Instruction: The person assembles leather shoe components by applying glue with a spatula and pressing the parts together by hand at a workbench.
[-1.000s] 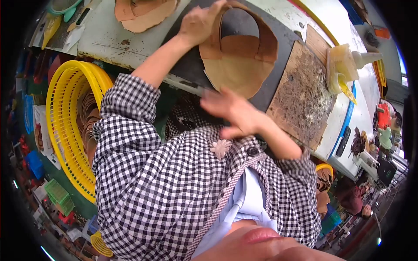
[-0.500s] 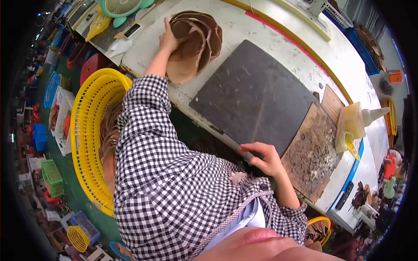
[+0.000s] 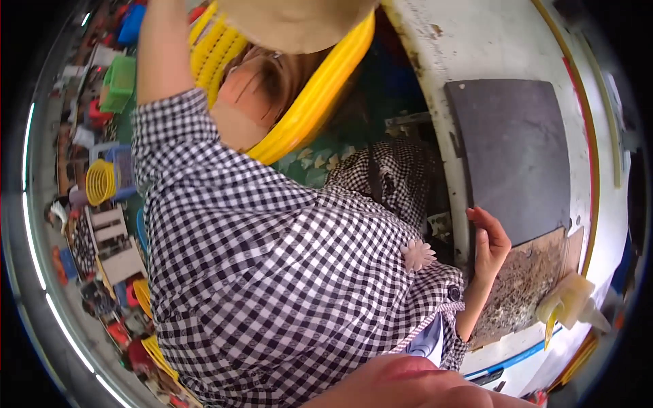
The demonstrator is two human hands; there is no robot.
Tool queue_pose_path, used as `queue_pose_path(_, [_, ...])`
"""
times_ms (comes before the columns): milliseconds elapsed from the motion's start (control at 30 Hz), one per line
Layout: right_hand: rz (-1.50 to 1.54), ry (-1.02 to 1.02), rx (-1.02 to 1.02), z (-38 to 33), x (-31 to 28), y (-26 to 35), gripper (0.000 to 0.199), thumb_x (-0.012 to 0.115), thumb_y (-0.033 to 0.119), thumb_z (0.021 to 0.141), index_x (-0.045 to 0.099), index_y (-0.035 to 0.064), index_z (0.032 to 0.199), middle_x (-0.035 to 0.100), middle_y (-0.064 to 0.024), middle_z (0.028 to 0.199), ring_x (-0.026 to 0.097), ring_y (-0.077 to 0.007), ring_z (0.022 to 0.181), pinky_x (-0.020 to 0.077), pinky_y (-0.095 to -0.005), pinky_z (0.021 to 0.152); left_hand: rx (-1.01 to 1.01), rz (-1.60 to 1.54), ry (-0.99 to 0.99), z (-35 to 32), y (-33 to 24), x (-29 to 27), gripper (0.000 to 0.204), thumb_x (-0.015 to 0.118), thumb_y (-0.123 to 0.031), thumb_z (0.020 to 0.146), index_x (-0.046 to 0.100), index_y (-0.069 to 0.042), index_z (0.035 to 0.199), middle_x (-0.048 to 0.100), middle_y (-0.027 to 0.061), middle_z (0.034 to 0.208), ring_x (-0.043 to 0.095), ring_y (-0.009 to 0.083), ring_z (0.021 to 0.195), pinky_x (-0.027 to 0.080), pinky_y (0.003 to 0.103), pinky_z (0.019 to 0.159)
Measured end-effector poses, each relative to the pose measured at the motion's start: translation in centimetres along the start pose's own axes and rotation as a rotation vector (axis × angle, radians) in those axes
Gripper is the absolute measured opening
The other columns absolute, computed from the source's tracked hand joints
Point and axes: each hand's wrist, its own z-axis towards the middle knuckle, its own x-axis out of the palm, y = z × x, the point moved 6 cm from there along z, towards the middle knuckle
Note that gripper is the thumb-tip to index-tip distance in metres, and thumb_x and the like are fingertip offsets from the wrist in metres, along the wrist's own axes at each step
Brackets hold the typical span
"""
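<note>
Right hand (image 3: 488,243) rests at near edge of white table (image 3: 490,61), fingers loosely together, slightly curled, touching lower left edge of dark slab (image 3: 513,163); holds nothing. Slab lies flat on table, stained brown board (image 3: 527,289) just beside it. Left arm raised toward top of frame; left hand out of view, finger state cannot tell. Tan leather piece (image 3: 292,24) at top edge, above yellow basket (image 3: 320,102) holding tan leather pieces.

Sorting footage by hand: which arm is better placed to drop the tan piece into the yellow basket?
Left. The left arm reaches up beside the yellow basket and tan piece; the right hand sits at the table edge.
</note>
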Motion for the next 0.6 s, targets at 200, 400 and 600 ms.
queue_pose_path(200, [0.032, 0.105, -0.026, 1.3, 1.8, -0.5, 0.033, 0.057, 0.016, 0.082, 0.055, -0.0049, 0.108, 0.062, -0.0123, 0.098, 0.056, -0.0172, 0.094, 0.0399, -0.0273, 0.086, -0.213, 0.273, 0.362, 0.6, 18.9, -19.0, 0.032, 0.058, -0.009, 0.079, 0.055, -0.002, 0.111, 0.059, 0.0070, 0.105, 0.057, 0.0151, 0.091, 0.046, 0.030, 0.078])
queue_pose_path(400, [-0.034, 0.124, -0.014, 0.1, 4.2, -1.1, 0.029, 0.058, 0.012, 0.079, 0.057, -0.0026, 0.104, 0.062, -0.0093, 0.099, 0.057, -0.0157, 0.087, 0.0426, -0.0270, 0.079, 0.043, 0.819, 0.902, -20.7, 23.5, -1.6, 0.031, 0.046, 0.004, 0.069, 0.058, -0.003, 0.097, 0.058, 0.0194, 0.096, 0.053, 0.0354, 0.093, 0.043, 0.040, 0.079])
queue_pose_path(600, [-0.024, -0.190, 0.067, -3.7, 3.4, -1.0, 0.029, 0.054, 0.001, 0.075, 0.058, -0.0023, 0.104, 0.063, -0.0098, 0.096, 0.058, -0.0183, 0.094, 0.0431, -0.0272, 0.082, -0.034, 0.797, 0.736, -23.8, 29.0, -4.1, 0.053, 0.061, -0.003, 0.066, 0.043, 0.000, 0.116, 0.051, 0.0221, 0.109, 0.047, 0.0370, 0.103, 0.038, 0.041, 0.089])
